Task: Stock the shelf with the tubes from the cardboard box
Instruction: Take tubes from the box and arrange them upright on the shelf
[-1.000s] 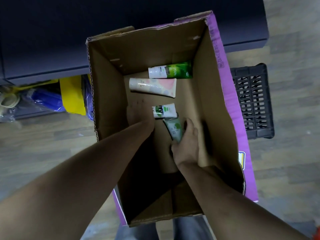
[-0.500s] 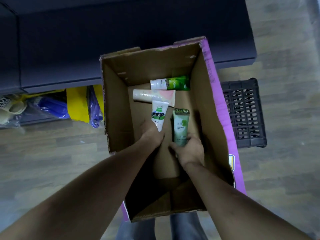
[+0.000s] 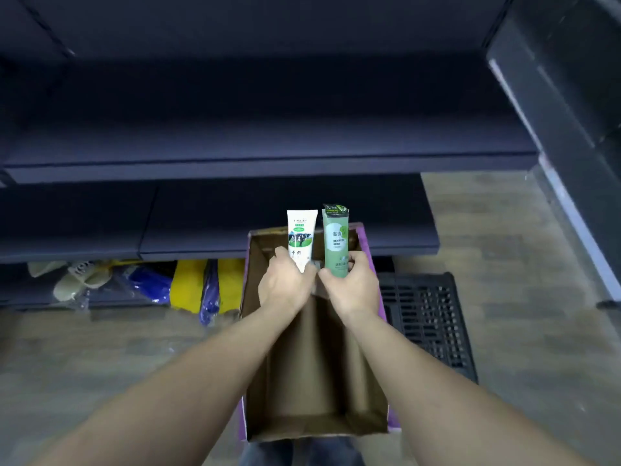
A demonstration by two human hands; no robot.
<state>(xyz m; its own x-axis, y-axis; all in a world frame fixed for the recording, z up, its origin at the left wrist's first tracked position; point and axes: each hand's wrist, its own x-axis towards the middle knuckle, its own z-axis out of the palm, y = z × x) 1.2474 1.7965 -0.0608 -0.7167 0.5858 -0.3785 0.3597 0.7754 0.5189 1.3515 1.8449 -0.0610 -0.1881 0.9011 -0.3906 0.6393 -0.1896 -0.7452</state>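
Note:
My left hand [image 3: 285, 285] grips a white tube [image 3: 300, 235] with a green and black label by its lower end. Beside it my right hand [image 3: 353, 285] grips a green tube [image 3: 335, 238] the same way. Both tubes stand upright, side by side, above the far end of the open cardboard box [image 3: 302, 425] with purple outer sides. In front of them are the dark shelves [image 3: 268, 166], with a lower board [image 3: 201, 223] just behind the tubes. My hands hide the far part of the box floor.
A black plastic crate [image 3: 426, 317] lies on the wooden floor right of the box. Under the bottom shelf at the left are yellow and blue packets [image 3: 198, 284] and pale sandals [image 3: 77, 274]. A grey upright post [image 3: 551, 122] stands at the right.
Both hands have risen out of the box with their tubes, from the box floor up to shelf height. The view has tilted up from the box to the shelves.

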